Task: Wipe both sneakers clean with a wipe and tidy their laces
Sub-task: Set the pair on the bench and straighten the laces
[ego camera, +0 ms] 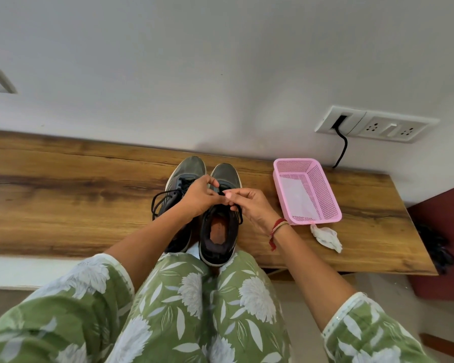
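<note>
1. Two dark grey sneakers are being kept side by side on a wooden bench (63, 184), toes toward the wall.
2. The right-side sneaker (219, 242) is being worked on. Its heel is overhanging the bench edge above the lap, and its orange insole is showing.
3. The left hand (198, 196) is being held over that sneaker's tongue area, with its fingers (212, 180) curled and their tips drawn together on the black lace (222, 193).
4. The right hand (252, 208) is being held just beside the left, almost knuckle to knuckle. Its thumb and forefinger are closed in a pinch on the same lace, and the other fingers are bent loosely.
5. The lace is lying between the two sets of fingertips, above the sneaker's throat. A black loop of it is hanging under the right hand, against the shoe's outer side.
6. The left-side sneaker (188, 169) is partly hidden by the left forearm. Its loose lace (159, 199) is trailing out in a wide loop over the bench.
7. A crumpled white wipe (326, 237) is lying on the bench, apart from both hands, just in front of a pink plastic basket (330, 200).
8. Something pale is lying on the basket floor, but it cannot be identified.
9. A red thread band (277, 227) is being worn on the right wrist.
10. A black cable (342, 148) is plugged into the wall socket panel (393, 127) behind the basket.
</note>
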`<state>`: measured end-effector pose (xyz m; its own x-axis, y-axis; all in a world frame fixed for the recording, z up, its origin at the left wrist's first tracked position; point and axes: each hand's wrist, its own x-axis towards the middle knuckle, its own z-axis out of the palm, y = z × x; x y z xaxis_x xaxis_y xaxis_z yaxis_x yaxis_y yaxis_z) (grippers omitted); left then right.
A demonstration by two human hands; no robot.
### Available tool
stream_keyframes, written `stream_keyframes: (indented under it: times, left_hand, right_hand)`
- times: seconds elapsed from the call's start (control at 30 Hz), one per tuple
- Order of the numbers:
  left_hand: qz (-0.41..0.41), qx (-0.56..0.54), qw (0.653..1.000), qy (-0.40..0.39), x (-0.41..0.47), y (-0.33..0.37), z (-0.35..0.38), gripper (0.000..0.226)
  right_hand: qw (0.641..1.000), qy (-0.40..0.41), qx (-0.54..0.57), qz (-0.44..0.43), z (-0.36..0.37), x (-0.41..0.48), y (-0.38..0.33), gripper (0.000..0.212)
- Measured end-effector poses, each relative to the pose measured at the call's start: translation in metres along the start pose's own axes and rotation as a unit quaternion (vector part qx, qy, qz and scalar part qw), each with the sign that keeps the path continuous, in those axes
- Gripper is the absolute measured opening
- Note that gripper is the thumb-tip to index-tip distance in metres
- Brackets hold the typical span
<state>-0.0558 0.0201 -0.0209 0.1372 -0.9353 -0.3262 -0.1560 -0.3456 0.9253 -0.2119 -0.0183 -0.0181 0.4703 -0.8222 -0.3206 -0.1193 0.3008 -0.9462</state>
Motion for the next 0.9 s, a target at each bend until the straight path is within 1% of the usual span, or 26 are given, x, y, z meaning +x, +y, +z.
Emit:
stream_keyframes:
  times: [0.07,0.13,0.2,0.27,0.3,0.4,0.5,0.6,0.63,0.7,0.73,0.8,0.9]
  left_hand:
    - [0.045,0.080,0.996,0.004,0.005,0.000,0.001,0.031]
    - [0.076,0.130,0.989,0.004,0.006,0.001,0.001,0.027]
    - [0.078,0.117,0.990,-0.019,0.007,0.003,-0.002,0.025]
    - [0.063,0.080,0.993,-0.065,0.008,0.001,-0.009,0.022]
    - [0.060,0.068,0.992,-0.084,0.009,0.001,-0.013,0.020]
    - [0.048,0.052,0.991,-0.110,0.009,0.002,-0.017,0.016]
    - [0.018,0.052,0.990,-0.131,0.009,0.009,-0.018,0.016]
    - [0.006,0.065,0.986,-0.152,0.012,0.009,-0.020,0.014]
    - [0.005,0.065,0.987,-0.150,0.013,0.008,-0.021,0.014]
    - [0.003,0.060,0.988,-0.142,0.014,0.005,-0.022,0.016]
    - [0.006,0.056,0.989,-0.137,0.013,0.004,-0.021,0.016]
    - [0.014,0.038,0.992,-0.120,0.013,0.002,-0.020,0.018]
    - [0.022,0.004,0.995,-0.097,0.012,-0.001,-0.019,0.018]
  right_hand:
    - [0.999,0.025,-0.019,-0.012,0.002,0.000,0.001,0.015]
    - [0.999,0.051,-0.005,-0.007,0.005,0.001,0.003,0.010]
    - [0.995,0.064,0.067,0.022,0.006,0.003,0.001,0.007]
    - [0.986,0.065,0.145,0.048,0.006,0.003,-0.001,0.010]
    - [0.983,0.060,0.163,0.053,0.005,0.002,-0.002,0.011]
    - [0.987,0.028,0.152,0.043,0.001,0.000,-0.001,0.013]
    - [0.993,-0.008,0.116,0.007,-0.004,0.000,0.000,0.014]
    - [0.997,-0.047,0.053,-0.020,-0.012,0.001,-0.001,0.017]
    - [0.998,-0.057,0.009,-0.030,-0.015,0.002,-0.003,0.017]
    - [0.988,-0.063,-0.124,-0.065,-0.017,0.002,-0.008,0.014]
    - [0.973,-0.050,-0.204,-0.091,-0.017,0.003,-0.011,0.014]
    - [0.930,-0.004,-0.335,-0.151,-0.012,0.002,-0.014,0.012]
    - [0.868,0.051,-0.443,-0.220,-0.001,-0.005,-0.008,0.010]
